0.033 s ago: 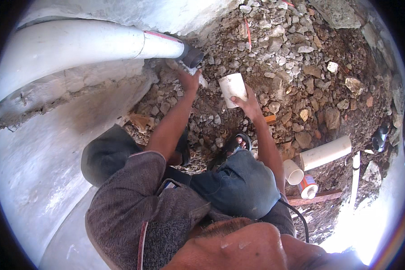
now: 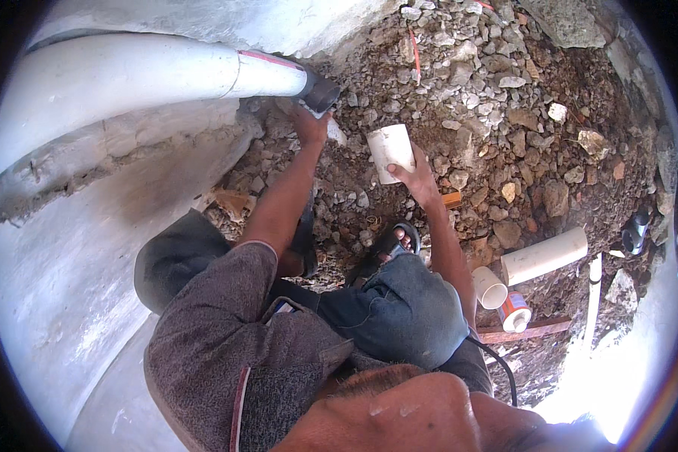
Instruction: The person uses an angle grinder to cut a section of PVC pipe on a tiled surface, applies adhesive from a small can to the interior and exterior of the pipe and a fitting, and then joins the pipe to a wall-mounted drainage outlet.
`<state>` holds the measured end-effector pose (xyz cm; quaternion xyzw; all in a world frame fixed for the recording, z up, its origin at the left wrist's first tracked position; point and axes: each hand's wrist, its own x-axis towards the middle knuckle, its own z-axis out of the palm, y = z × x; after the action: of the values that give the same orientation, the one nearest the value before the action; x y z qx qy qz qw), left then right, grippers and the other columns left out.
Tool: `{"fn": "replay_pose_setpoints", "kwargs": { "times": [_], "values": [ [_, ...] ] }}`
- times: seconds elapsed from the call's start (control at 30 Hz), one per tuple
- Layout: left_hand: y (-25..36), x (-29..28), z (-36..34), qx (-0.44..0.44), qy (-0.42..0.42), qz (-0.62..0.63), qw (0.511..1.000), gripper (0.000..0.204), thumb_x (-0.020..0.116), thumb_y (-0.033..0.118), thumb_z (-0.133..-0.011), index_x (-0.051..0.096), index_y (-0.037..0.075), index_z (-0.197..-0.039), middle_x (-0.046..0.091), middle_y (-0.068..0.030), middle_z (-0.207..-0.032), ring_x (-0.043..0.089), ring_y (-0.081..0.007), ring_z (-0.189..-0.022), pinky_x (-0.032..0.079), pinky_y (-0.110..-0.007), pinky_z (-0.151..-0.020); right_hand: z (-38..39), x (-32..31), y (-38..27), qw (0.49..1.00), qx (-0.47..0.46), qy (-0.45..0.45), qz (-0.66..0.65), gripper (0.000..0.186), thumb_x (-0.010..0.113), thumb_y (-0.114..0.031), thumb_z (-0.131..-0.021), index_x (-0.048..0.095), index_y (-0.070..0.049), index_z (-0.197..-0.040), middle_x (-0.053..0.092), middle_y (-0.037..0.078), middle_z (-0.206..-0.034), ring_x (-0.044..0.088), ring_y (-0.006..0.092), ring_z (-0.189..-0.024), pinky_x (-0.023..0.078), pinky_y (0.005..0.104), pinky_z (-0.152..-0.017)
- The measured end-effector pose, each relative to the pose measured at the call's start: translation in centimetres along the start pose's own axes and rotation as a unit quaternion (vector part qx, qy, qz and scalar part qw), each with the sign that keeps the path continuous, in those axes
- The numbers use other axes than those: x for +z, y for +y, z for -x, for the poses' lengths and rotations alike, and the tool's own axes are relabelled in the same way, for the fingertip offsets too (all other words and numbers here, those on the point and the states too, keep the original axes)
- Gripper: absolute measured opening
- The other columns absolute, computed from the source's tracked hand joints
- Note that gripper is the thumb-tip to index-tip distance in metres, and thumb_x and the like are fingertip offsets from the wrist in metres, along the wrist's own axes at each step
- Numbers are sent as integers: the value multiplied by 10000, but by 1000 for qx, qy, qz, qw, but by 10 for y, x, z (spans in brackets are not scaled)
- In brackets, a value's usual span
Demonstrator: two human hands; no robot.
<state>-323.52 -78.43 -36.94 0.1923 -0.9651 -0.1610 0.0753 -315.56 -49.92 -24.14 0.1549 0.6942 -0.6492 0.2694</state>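
Observation:
My left hand (image 2: 309,126) is closed at the underside of the dark grey pipe end (image 2: 322,95), its fingers partly hidden behind it. A white cloth-like piece (image 2: 336,132) shows beside that hand, with a bit of white between the fingers and the pipe. The grey end sits on a long, thick white pipe (image 2: 166,66) that runs along the wall from the left. My right hand (image 2: 419,179) grips a short white pipe piece (image 2: 391,153) by its lower right side, tilted slightly, over the rubble.
Rubble and stones (image 2: 497,98) cover the ground. To the right lie a longer cream pipe (image 2: 544,256), a short pipe ring (image 2: 490,288), an orange-and-white can (image 2: 514,313), a reddish wooden strip (image 2: 531,331) and a thin white pipe (image 2: 594,294). A pale wall (image 2: 75,301) curves along the left.
My left hand has shifted slightly left and down, and less of the white piece shows by the pipe end. The right hand and its pipe piece have barely moved.

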Motion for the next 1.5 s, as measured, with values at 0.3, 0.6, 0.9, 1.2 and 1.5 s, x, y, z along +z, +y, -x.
{"fn": "replay_pose_setpoints", "kwargs": {
  "times": [0.3,0.6,0.9,1.2,1.5],
  "values": [
    [-30,26,-37,32,-200,-85,976,615,734,345,-795,537,-92,-1181,553,-314,-1176,526,-447,-1119,445,-483,-960,51,-10,1,1000,12,17,-23,1021,809,-469,-681,328,30,-1432,532,199,-1296,521,272,-1196,399,374,-1018],
    [34,-16,17,115,-166,-12,979,633,683,360,-826,499,-68,-1255,546,-282,-1194,487,-420,-1193,408,-476,-1006,66,-19,11,998,15,55,7,1024,813,-464,-681,327,30,-1435,529,201,-1307,518,273,-1209,398,378,-1026],
    [32,73,-35,86,-260,-97,957,600,625,339,-826,504,-79,-1239,602,-244,-1134,571,-413,-1077,461,-469,-946,132,-44,15,993,34,108,29,1074,819,-513,-655,322,28,-1439,517,210,-1306,521,288,-1202,412,394,-1012],
    [50,81,60,104,-302,8,948,313,579,278,-819,701,7,-917,666,-260,-920,640,-422,-909,480,-536,-852,172,-40,23,985,34,152,-70,1071,801,-526,-683,302,41,-1443,508,208,-1306,525,291,-1187,422,407,-1001],
    [80,64,47,159,-279,-43,946,436,629,307,-835,610,-37,-1103,600,-247,-1112,563,-395,-1079,429,-493,-933,168,-44,0,982,10,165,-88,1123,800,-592,-654,307,46,-1435,499,209,-1297,503,288,-1196,417,419,-996]
  ]
}}
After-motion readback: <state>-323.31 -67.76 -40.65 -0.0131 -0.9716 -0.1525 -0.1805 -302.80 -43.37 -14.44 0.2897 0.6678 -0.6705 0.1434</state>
